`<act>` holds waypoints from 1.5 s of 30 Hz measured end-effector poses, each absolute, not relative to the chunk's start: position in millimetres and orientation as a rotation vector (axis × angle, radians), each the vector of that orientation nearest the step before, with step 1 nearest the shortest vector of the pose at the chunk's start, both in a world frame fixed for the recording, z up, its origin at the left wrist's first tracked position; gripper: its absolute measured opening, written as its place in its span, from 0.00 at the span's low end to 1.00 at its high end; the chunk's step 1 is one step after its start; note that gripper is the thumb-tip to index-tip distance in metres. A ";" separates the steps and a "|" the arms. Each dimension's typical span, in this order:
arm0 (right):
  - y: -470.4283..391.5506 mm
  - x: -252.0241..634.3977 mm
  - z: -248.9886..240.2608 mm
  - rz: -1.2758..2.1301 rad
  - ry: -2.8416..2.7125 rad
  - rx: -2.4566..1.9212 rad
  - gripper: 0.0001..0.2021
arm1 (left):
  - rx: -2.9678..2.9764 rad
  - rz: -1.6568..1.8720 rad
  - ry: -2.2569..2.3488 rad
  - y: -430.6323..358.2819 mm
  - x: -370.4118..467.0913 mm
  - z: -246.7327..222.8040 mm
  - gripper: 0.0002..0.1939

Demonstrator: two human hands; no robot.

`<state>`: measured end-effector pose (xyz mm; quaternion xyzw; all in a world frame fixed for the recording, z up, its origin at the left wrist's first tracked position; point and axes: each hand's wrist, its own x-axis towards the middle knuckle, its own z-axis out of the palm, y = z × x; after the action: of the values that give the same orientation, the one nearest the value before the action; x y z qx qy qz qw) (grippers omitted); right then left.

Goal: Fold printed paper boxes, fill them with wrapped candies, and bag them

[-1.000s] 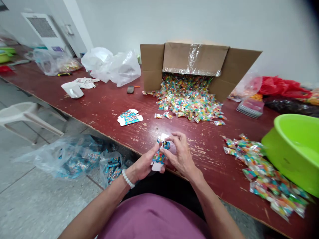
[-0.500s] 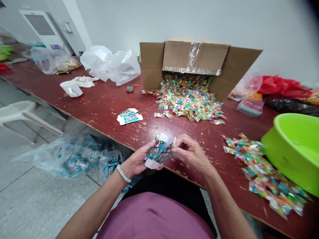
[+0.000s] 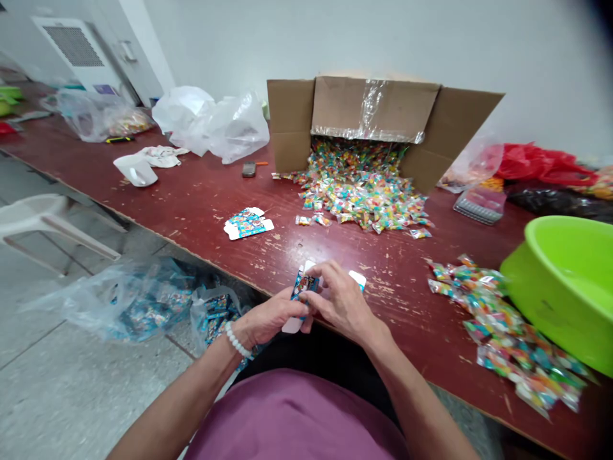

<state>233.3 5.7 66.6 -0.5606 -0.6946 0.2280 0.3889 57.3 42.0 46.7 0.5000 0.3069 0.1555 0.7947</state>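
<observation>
Between my hands, at the table's near edge, is a small blue printed carton with white end flaps. My left hand is closed around its lower part, thumb across the front. The fingers of my right hand pinch its upper right side and hide part of it. Partly behind my right hand, another printed carton lies on the table. Farther left are more flat blue cartons, overlapping each other.
An open cardboard box spills wrapped candies onto the red table. More candies lie beside a green basin at right. A white scoop stands at left; plastic bags of blue packs sit below.
My right hand has moved left onto the carton in my left hand. One carton has left my hands and now lies on the table beyond my right hand.
</observation>
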 end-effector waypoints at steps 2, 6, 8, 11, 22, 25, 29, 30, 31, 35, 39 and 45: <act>6.0 232.5 71.7 0.658 -1.747 -1.444 0.06 | 1.165 0.344 0.674 40.0 57.2 46.7 0.08; 3.9 236.5 77.2 0.878 -1.765 -1.393 0.04 | 1.158 0.213 0.656 40.3 50.0 45.1 0.15; 1.2 235.0 75.5 0.955 -1.774 -1.340 0.05 | 1.076 0.136 0.634 41.0 46.2 43.7 0.17; -3.0 232.0 69.9 1.073 -1.714 -1.272 0.04 | 0.991 0.111 0.604 42.3 42.7 42.2 0.17; -6.4 232.7 74.0 0.993 -1.586 -1.356 0.05 | 1.087 0.318 0.578 43.6 52.3 51.2 0.17; -4.2 225.2 65.2 0.769 -1.348 -1.437 0.18 | 1.062 0.423 0.607 42.1 56.7 54.0 0.18; -0.7 223.2 59.3 0.988 -1.237 -1.298 0.13 | 1.064 0.494 0.674 39.3 60.3 51.5 0.19; 0.1 224.8 59.7 0.985 -1.223 -1.299 0.15 | 1.096 0.532 0.706 38.7 60.6 50.9 0.19; 0.8 226.8 60.6 0.943 -1.220 -1.324 0.16 | 1.135 0.576 0.739 37.9 60.8 50.6 0.18; 3.3 231.3 61.8 0.898 -1.232 -1.400 0.13 | 1.201 0.756 0.849 32.8 61.8 53.9 0.26; 1.2 219.1 53.8 1.103 -0.944 -1.233 0.23 | 1.134 0.947 0.882 25.1 65.4 59.4 0.42; -5.3 203.7 46.6 1.166 -0.823 -1.090 0.21 | 1.129 0.960 0.850 23.0 64.7 62.9 0.34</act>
<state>203.7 -5.3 46.6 -0.4745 -0.3585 0.5078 0.6233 64.7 23.0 62.9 0.4982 0.3751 0.4238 0.6569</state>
